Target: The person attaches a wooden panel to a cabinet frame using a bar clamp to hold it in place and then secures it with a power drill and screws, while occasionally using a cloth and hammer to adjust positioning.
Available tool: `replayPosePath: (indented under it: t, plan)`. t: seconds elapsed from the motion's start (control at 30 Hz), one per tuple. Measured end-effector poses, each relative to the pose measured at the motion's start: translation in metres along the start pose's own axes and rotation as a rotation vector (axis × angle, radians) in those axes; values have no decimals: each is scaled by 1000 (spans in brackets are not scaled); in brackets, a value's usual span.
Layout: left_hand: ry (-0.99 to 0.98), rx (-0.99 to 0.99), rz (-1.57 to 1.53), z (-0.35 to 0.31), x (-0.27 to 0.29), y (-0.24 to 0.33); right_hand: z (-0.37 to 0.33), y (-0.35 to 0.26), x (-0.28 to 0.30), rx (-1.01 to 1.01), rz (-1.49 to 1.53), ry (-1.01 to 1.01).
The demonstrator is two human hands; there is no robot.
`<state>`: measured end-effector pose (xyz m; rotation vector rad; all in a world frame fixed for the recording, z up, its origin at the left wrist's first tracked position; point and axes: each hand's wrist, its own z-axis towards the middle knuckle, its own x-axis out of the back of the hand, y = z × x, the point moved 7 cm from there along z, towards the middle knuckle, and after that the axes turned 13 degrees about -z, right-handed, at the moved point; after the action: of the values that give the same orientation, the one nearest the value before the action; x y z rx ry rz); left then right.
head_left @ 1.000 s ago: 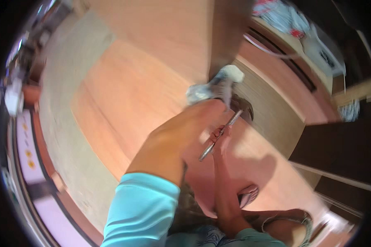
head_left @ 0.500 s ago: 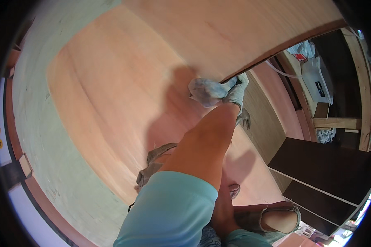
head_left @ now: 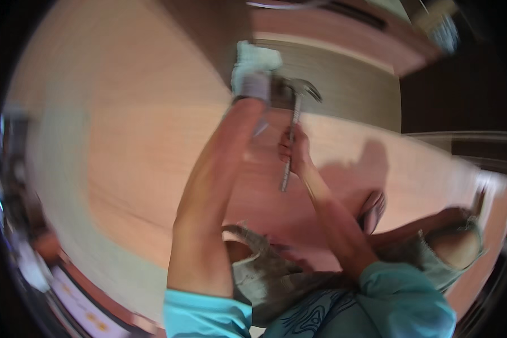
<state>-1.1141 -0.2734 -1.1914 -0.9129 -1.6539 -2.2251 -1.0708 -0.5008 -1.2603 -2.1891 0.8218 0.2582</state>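
Note:
My right hand [head_left: 296, 151], bare, is wrapped round the shaft of a claw hammer [head_left: 297, 112]. The hammer stands nearly upright in the picture, its curved metal head at the far end. A pale glove covers my left hand [head_left: 252, 67], which is closed at the edge of a raised plywood sheet [head_left: 217, 34]; motion blurs its fingers. The hammer head is just right of the left wrist, apart from the glove. Below both hands spreads a pinkish wooden panel [head_left: 152, 163].
A grey-brown plank strip [head_left: 349, 84] runs beyond the hammer, next to dark panels [head_left: 456, 96] at the right. My bent knees [head_left: 456, 248] and a foot [head_left: 372, 211] are close by on the wood. Blurred objects line the left rim.
The view has swung round, so the raised sheet and left hand appear farther left. My right hand and the hammer, mostly hidden behind my left arm before, now show plainly.

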Motion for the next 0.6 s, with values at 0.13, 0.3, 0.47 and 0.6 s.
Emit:
replayPosePath:
  t: [0.13, 0.3, 0.47, 0.6]
  plan:
    - [-598, -184, 1356, -43, 17, 87, 1, 3, -9, 33, 63, -59]
    - [-571, -141, 1478, -41, 28, 65, -20, 25, -52, -136, -28, -209]
    - [-606, -63, 1441, -52, 18, 72, -16, 26, -41, -156, 10, -197]
    - [-577, -117, 1440, -47, 30, 66, -18, 17, -36, -174, -34, -118]
